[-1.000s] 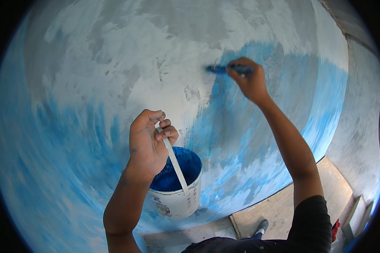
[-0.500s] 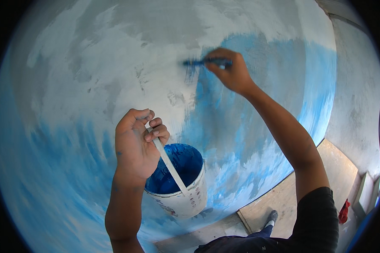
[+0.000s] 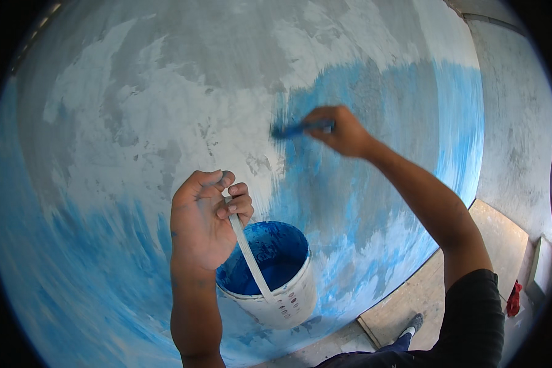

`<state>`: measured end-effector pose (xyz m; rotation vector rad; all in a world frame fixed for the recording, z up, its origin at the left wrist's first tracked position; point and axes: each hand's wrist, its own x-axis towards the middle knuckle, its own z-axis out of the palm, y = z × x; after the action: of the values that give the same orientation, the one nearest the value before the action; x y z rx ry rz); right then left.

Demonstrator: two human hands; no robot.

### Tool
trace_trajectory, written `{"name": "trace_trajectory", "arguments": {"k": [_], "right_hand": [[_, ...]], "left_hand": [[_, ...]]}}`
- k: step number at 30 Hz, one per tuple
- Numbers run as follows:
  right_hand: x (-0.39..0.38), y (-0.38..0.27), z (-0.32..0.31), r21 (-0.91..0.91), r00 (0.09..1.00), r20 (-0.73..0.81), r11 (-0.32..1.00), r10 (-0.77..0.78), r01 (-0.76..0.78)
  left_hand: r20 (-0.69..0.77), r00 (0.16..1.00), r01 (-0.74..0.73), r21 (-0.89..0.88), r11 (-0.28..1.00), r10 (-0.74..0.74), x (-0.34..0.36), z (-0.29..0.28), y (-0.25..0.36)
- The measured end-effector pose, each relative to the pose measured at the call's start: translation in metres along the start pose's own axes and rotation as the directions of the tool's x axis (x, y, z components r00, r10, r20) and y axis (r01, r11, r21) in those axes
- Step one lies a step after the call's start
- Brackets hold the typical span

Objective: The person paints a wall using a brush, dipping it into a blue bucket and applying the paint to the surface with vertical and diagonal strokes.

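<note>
My left hand is closed around the pale strap handle of a white bucket, which hangs below it with its mouth tilted toward me. Blue paint lies inside and coats the inner wall. Further up and to the right, my right hand grips a blue paintbrush, slightly blurred. Its bristles point left and meet the wall where fresh blue borders whitish-grey plaster. Blue streaks cover the surface under and right of the brush.
Lower right, a wooden board lies by the foot of the wall, with my foot on it. A red item lies at the far right, near a grey side wall.
My right hand and the brush have moved down along the blue edge. The view has shifted a little, and the bucket and left hand appear slightly lower and further right.
</note>
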<state>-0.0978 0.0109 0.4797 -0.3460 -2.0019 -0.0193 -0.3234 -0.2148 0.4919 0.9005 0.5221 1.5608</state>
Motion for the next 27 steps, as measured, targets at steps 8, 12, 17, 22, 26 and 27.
{"name": "trace_trajectory", "arguments": {"k": [8,12,17,22,26,27], "right_hand": [[-0.002,0.028,0.014,-0.093,0.970,-0.240,0.995,-0.050,0.029],[-0.039,0.011,0.039,0.076,0.982,0.130,0.989,-0.134,0.125],[-0.003,0.035,0.005,-0.055,0.958,0.260,0.989,-0.120,0.138],[0.028,0.033,-0.019,-0.136,0.940,-0.325,0.989,-0.105,0.063],[-0.012,0.040,0.026,-0.184,0.964,-0.110,0.958,-0.240,0.218],[-0.028,0.032,0.042,-0.185,0.943,-0.016,0.928,-0.332,0.324]], "left_hand": [[-0.025,1.000,-0.007,0.016,1.000,0.008,0.008,-0.011,0.001],[-0.069,0.998,0.013,0.017,1.000,-0.012,0.007,-0.017,0.004],[-0.026,0.999,0.046,0.044,0.998,-0.045,0.013,-0.024,-0.003],[-0.072,0.997,0.023,0.015,1.000,-0.022,0.009,-0.022,-0.004],[-0.093,0.996,-0.001,0.013,1.000,0.002,0.008,-0.030,-0.004],[-0.092,0.996,-0.005,0.009,1.000,0.006,0.003,-0.033,0.000]]}}
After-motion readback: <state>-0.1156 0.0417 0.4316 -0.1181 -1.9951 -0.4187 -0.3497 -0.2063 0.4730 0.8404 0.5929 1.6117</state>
